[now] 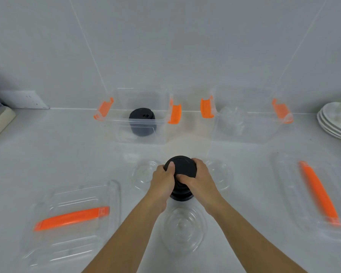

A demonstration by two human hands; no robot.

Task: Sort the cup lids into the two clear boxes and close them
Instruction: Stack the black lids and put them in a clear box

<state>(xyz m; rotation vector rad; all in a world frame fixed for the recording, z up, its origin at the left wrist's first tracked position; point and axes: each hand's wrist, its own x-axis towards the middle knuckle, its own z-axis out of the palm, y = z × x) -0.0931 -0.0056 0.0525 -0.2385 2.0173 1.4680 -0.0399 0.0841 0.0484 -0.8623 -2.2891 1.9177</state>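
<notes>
Both hands are on the black lid stack [180, 174] at the centre of the white worktop [67, 154]: the left hand [162, 179] has its grip closed on the stack's left side, thumb up over the top rim, and the right hand [197, 179] has its grip wrapped on the right side, fingers curled onto the top lid. The stack's base shows just below the hands.

Crowding it are clear domed lids: one to the left [144, 172], one to the right [220, 174], and a ribbed one [184, 229] right in front, between the forearms.

Further back, the left clear box [134, 115] stands open with a black stack [142, 122] inside, orange latches flipped out at both ends. The right clear box [246, 117], also open with orange latches, holds clear lids, hard to make out. A bare lane of worktop runs between the two boxes.

Box lids lie flat at the flanks, each glossy and clear with an orange handle: one near left [71, 217], one far right [313, 194].

White plates [335, 123] are stacked at the right edge; a wall socket [26, 99] sits at back left.
</notes>
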